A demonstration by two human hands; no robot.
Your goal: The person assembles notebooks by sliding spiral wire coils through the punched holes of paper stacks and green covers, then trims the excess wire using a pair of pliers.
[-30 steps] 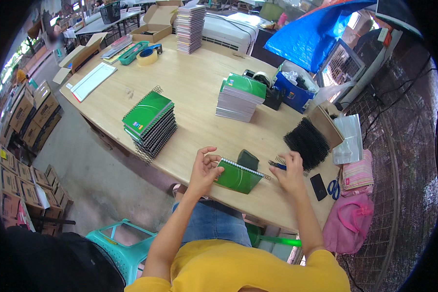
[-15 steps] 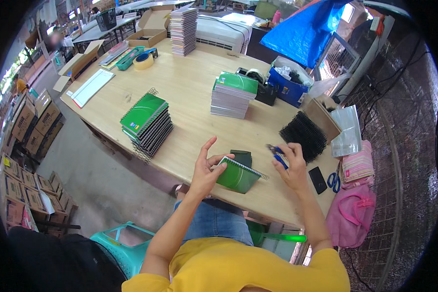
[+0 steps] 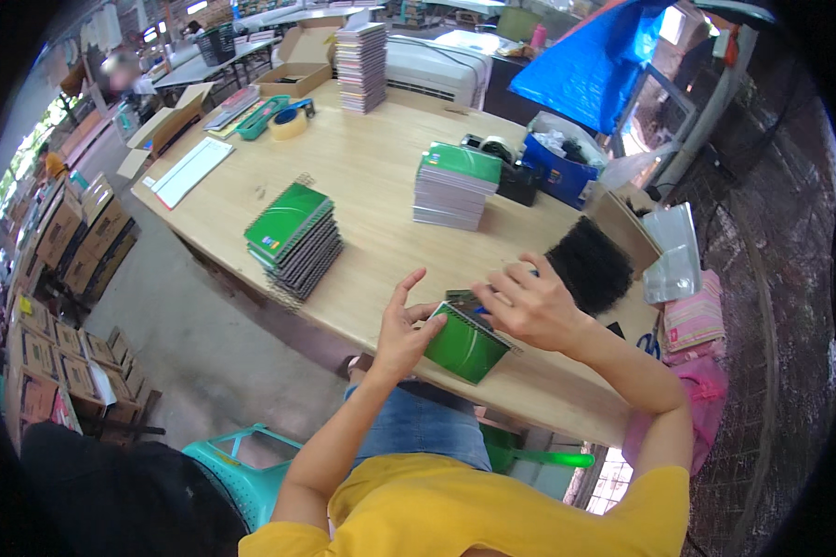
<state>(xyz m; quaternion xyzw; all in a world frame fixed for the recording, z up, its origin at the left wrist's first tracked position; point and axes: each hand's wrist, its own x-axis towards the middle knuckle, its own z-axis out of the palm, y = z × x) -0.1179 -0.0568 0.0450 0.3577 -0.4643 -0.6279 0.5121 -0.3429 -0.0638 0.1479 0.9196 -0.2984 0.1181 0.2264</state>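
Green notebook (image 3: 463,353): held tilted, coil edge uppermost, by the near edge of the wooden table (image 3: 372,176); contact with tabletop: cannot tell.
Coil (image 3: 494,338): run along the top edge of the notebook, one end poking past its right corner.
Left hand (image 3: 407,336): at the left end of the notebook; thumb clamped on the front cover, index finger stretched up and clear, remaining fingers partly hidden behind.
Right hand (image 3: 528,302): at the right part of the notebook's coil edge; fingers bent and drawn in around a blue-handled tool (image 3: 535,273), mostly hidden; tool open or closed: cannot tell.
Cover feel (judged): light, flexible card, perhaps slightly slick; likely to bow if squeezed at one corner only.
Coil feel (judged): thin, springy, easily bent out of round at the free end.
Best hold (judged): flat of the cover, thumb in front and fingers behind, just below the coil, no pressure on the loops.
Dark green object (image 3: 457,296): just behind the notebook, partly covered.
Spiral notebook stack (image 3: 290,232): left of and beyond the notebook.
Pale-edged pad stack (image 3: 455,190): straight beyond the notebook.
Black coil heap (image 3: 593,265): right of and beyond the notebook.
Scissors (image 3: 648,346): well right of the notebook.
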